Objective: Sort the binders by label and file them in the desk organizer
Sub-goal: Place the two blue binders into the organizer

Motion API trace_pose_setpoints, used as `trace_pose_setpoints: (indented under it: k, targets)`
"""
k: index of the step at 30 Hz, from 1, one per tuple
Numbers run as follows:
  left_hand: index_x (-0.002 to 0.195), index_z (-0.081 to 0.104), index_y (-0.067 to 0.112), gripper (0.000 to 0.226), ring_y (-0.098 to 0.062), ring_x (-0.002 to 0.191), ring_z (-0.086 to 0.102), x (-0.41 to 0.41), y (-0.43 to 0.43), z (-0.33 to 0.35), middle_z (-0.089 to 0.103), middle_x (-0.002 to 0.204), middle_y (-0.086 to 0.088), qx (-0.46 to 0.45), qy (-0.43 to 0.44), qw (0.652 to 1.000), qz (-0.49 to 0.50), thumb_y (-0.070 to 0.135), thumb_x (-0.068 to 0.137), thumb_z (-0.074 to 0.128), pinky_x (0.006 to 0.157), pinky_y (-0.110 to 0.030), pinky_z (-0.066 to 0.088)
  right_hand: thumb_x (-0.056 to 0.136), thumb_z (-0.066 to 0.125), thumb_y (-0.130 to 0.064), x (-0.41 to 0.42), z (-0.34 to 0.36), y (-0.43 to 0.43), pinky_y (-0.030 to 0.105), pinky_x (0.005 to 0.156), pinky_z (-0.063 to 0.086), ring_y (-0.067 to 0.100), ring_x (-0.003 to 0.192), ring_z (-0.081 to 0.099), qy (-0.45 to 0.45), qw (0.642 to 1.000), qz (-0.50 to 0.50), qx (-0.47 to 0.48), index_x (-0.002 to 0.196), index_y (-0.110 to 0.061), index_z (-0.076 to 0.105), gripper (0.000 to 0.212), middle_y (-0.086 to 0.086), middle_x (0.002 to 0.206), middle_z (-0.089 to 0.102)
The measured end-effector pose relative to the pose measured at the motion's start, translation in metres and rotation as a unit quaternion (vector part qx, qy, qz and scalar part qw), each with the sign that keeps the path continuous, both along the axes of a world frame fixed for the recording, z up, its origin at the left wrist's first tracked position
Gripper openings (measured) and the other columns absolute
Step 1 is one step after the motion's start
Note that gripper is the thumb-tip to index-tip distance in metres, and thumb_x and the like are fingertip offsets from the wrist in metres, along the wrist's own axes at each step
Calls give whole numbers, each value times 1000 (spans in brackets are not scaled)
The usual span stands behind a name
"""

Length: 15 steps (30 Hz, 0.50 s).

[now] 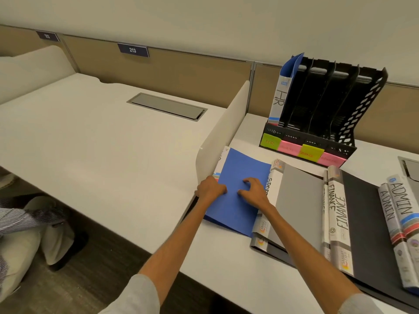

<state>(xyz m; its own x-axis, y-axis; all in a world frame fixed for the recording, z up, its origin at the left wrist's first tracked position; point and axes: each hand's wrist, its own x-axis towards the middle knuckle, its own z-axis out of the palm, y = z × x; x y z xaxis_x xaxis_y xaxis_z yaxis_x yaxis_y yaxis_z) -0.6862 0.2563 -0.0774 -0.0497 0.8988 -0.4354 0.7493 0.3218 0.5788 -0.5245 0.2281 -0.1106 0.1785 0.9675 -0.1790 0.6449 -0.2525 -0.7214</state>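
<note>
Left hand [210, 187] gripping blue binder [235, 215] edge, right hand [253, 191] on its cover, HR binder [281, 96] in organizer [362, 105]

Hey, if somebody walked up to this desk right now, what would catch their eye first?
Probably the blue binder lying at the near left of the desk, with the left hand at its edge and the right hand on its cover. Next, the black organizer at the back, where the HR binder stands in the leftmost slot above bright sticky notes.
</note>
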Motion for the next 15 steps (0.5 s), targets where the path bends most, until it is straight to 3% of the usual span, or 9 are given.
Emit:
trace_pose_setpoints:
  k: [2, 5, 7, 9, 13, 15]
  targets:
    - [94, 51, 12, 31, -23, 82, 57, 1, 5, 5, 57, 91, -3, -26, -64, 997, 15, 30, 79, 71, 71, -31, 46, 87, 69, -19, 1, 1, 1, 33, 105, 38, 24, 128, 46, 12, 1000, -12, 2, 134, -5, 50, 52, 12, 140, 46]
    - [105, 62, 4, 34, -26, 79, 65, -4, 13, 17, 67, 92, -9, -69, -194, 977, 62, 26, 80, 72, 78, -34, 54, 90, 68, -25, 4, 7, 5, 35, 106, 39, 25, 127, 47, 48, 998, -39, 11, 133, -4, 52, 51, 12, 140, 48]
    - [112, 64, 4, 43, -25, 73, 69, -5, 16, 29, 72, 91, -10, -70, -246, 965, 59, 28, 77, 73, 69, -31, 56, 90, 68, -28, 7, 16, 9, 38, 106, 41, 27, 127, 49, 73, 995, -58, 23, 132, -5, 53, 50, 12, 139, 50]
    - [110, 65, 7, 49, -24, 71, 71, -1, 18, 44, 74, 90, -9, -55, -271, 959, 53, 31, 70, 75, 62, -28, 56, 91, 66, -31, 9, 28, 15, 40, 105, 44, 27, 124, 51, 90, 992, -76, 45, 130, -6, 55, 47, 11, 136, 53]
    - [102, 67, 11, 55, -28, 78, 73, 22, 22, 85, 74, 90, -9, 21, -276, 960, 44, 35, 54, 77, 74, -39, 60, 94, 59, -42, 16, 66, 31, 36, 95, 47, 24, 118, 54, 130, 982, -108, 78, 128, -11, 55, 46, 8, 133, 55]
    - [91, 65, 16, 45, -22, 69, 72, 35, 23, 109, 73, 84, -5, 80, -247, 965, 26, 39, 54, 77, 64, -31, 60, 94, 56, -47, 22, 89, 37, 43, 93, 51, 23, 114, 55, 176, 971, -135, 95, 123, -14, 57, 44, 5, 128, 58]
